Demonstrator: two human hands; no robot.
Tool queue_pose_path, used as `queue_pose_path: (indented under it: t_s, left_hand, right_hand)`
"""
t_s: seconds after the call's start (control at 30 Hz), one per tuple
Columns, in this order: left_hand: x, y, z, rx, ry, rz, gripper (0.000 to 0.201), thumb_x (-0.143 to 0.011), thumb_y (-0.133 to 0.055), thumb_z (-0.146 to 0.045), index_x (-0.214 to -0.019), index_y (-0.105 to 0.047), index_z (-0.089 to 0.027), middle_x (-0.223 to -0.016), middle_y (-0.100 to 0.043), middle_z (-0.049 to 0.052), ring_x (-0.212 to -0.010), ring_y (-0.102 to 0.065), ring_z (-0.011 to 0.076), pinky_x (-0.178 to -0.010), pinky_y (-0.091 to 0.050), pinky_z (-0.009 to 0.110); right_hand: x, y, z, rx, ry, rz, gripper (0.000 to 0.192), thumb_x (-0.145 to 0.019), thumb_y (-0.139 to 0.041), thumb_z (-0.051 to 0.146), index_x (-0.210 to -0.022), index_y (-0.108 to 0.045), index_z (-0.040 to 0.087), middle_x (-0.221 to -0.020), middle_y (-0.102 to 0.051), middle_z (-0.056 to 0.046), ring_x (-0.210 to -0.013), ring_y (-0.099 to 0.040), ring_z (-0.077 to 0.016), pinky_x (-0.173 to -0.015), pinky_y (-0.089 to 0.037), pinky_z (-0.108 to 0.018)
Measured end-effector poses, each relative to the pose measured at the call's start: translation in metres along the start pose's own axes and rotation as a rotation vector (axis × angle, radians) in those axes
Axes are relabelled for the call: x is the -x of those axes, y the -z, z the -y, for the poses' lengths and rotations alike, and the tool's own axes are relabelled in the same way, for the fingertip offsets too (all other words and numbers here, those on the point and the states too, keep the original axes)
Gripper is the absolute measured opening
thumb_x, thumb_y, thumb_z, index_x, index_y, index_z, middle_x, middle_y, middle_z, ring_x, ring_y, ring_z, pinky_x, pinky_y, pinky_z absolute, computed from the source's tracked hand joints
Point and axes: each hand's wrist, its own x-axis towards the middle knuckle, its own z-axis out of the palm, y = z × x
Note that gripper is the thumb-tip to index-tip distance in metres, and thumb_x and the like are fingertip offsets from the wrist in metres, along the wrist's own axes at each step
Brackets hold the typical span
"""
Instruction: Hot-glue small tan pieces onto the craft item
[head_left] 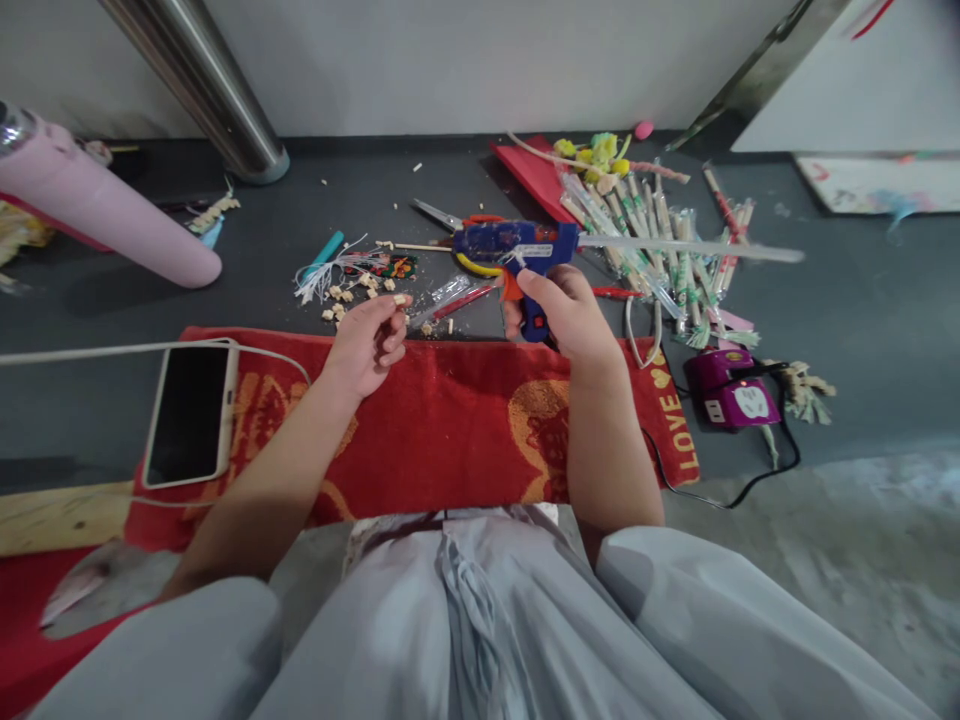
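My right hand [566,305] is wrapped round the grip of a blue glue gun [480,241], its nozzle pointing left. A long clear glue stick [690,246] juts from the gun's back end. Between thumb and fingertips, my left hand [371,335] pinches a small pale wooden piece [402,300]. Similar little pieces [341,294] lie scattered on the table just beyond that hand. Scissors [439,214] with orange and yellow handles lie partly hidden behind the gun. A red pen-like stick [465,302] rests between my hands.
A red towel [450,430] covers the table's near edge, with a phone [189,412] on its left. Wrapped sticks [660,230] are heaped at the back right. A purple power adapter [735,390] with a black cord stands at right. A pink bottle [127,205] stands left, near a metal table leg [210,90].
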Motion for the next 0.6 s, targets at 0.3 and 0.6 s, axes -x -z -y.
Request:
queue_pose_path:
  t_s: [0.3, 0.6]
  left_hand:
    - [-0.002, -0.001, 0.000, 0.022, -0.021, -0.044, 0.005, -0.077, -0.058, -0.016, -0.076, -0.062, -0.014, -0.053, -0.045, -0.007, -0.036, -0.033, 0.0012, -0.028, -0.019, 0.013]
    - [-0.006, 0.003, -0.001, 0.085, -0.096, -0.148, 0.008, -0.081, -0.056, -0.017, -0.077, -0.062, -0.016, -0.053, -0.043, -0.007, -0.035, -0.029, 0.0006, -0.029, -0.018, 0.013]
  right_hand:
    - [-0.007, 0.022, -0.023, 0.889, 0.028, -0.355, 0.033, -0.088, -0.052, 0.030, -0.118, -0.051, 0.018, -0.107, -0.062, -0.011, -0.104, -0.059, -0.0268, -0.091, -0.048, -0.044]
    - [0.002, 0.016, -0.025, 1.359, -0.263, -0.307, 0.041, -0.070, -0.049, 0.004, -0.112, -0.054, 0.005, -0.111, -0.059, -0.024, -0.107, -0.055, -0.0353, -0.087, -0.045, -0.047]
